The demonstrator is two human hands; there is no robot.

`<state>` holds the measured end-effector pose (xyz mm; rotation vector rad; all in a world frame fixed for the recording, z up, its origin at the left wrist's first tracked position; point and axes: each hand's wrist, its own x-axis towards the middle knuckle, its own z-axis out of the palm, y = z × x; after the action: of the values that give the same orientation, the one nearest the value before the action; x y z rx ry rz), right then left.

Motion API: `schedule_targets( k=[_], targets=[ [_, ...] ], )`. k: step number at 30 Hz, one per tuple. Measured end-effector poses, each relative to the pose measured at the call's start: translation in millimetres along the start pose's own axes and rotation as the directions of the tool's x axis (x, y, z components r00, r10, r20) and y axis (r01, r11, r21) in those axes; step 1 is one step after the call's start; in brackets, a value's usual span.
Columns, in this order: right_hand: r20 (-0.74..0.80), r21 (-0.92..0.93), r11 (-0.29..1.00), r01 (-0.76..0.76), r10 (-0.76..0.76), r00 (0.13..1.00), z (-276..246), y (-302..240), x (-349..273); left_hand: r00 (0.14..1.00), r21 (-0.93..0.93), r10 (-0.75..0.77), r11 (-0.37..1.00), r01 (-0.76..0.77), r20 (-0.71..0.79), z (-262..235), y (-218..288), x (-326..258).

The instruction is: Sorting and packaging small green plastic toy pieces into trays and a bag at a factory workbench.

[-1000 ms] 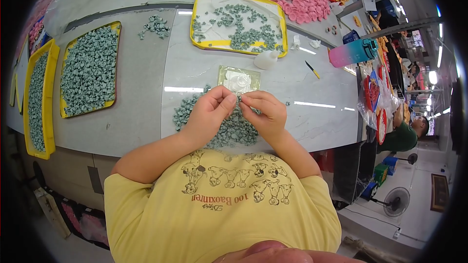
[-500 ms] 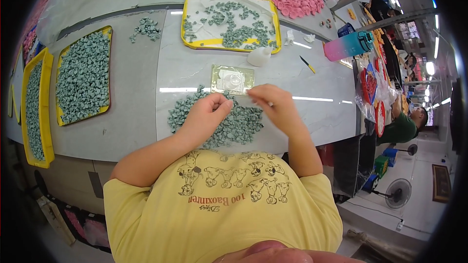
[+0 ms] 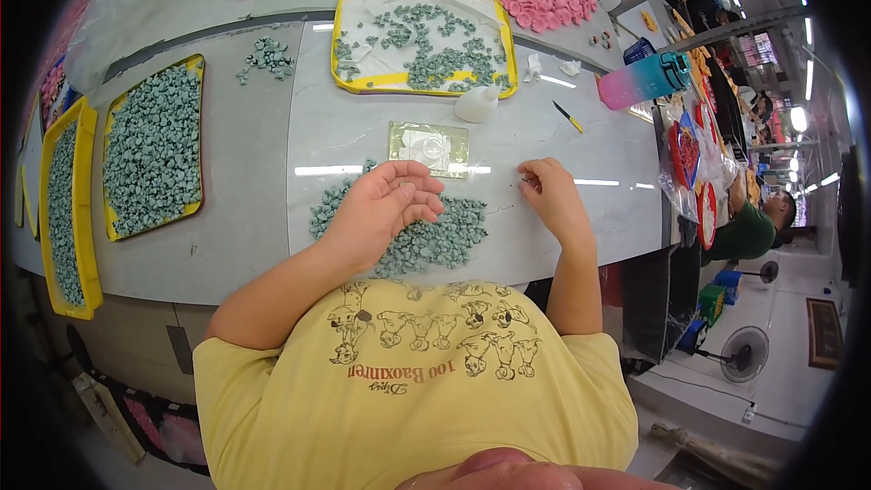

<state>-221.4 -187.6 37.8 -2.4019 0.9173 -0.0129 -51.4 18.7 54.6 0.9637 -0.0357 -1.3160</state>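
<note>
Left hand [image 3: 386,204] hovers, fingers loosely spread, over a loose heap of green pieces [image 3: 435,240], many unsorted; right hand [image 3: 552,195] nearly pinches (holding anything? can't tell). Left tray [image 3: 112,218] brims, far tray [image 3: 386,83] sparsely covered. Shirt [image 3: 417,417] lettering: red, black, upside-down.
</note>
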Motion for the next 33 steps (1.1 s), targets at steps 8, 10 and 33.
schedule_targets(
  k=[8, 10, 33],
  targets=[
    [-0.110, 0.387, 0.894, 0.226, -0.199, 0.974, 6.9, -44.8, -10.8, 0.996, 0.225, -0.043, 0.974, 0.023, 0.083, 1.0, -6.8, -0.1],
    [-0.087, 0.492, 0.843, 0.217, -0.200, 0.976, 13.4, -58.9, -15.8, 0.998, 0.264, -0.048, 0.964, 0.036, 0.037, 6.1, -7.1, -0.1],
    [-0.194, -0.211, 0.613, 0.761, -0.790, 0.582, 46.3, -92.4, 33.5, 0.989, 0.339, 0.138, 0.934, -0.113, -0.052, -31.5, 15.5, -10.3]
  ],
)
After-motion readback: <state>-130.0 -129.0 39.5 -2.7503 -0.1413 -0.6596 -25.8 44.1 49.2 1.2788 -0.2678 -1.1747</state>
